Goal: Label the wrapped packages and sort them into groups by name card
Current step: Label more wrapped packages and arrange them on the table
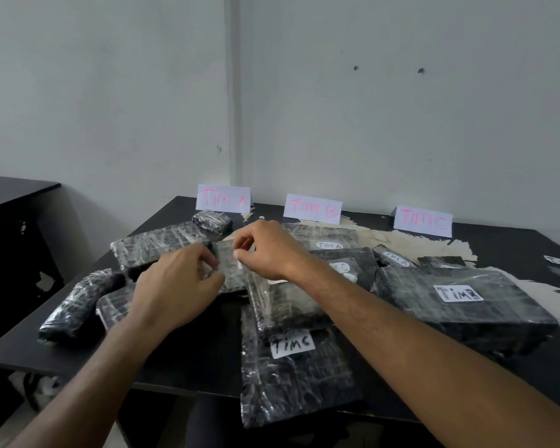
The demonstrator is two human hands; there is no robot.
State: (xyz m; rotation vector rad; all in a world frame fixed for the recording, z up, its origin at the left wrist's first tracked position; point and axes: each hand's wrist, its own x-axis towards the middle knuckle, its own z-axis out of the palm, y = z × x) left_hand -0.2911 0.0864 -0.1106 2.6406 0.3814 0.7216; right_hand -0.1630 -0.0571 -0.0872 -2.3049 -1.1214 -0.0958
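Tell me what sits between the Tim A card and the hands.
Head view: one small wrapped package lies just before the Tim A card; the hands work nearer.

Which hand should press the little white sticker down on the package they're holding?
Probably the right hand: its fingertips pinch at the small white label on the small black plastic-wrapped package. The left hand grips the package's left side, steadying it, so it seems better kept there.

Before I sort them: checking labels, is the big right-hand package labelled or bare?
Labelled: the big package carries a white label on top.
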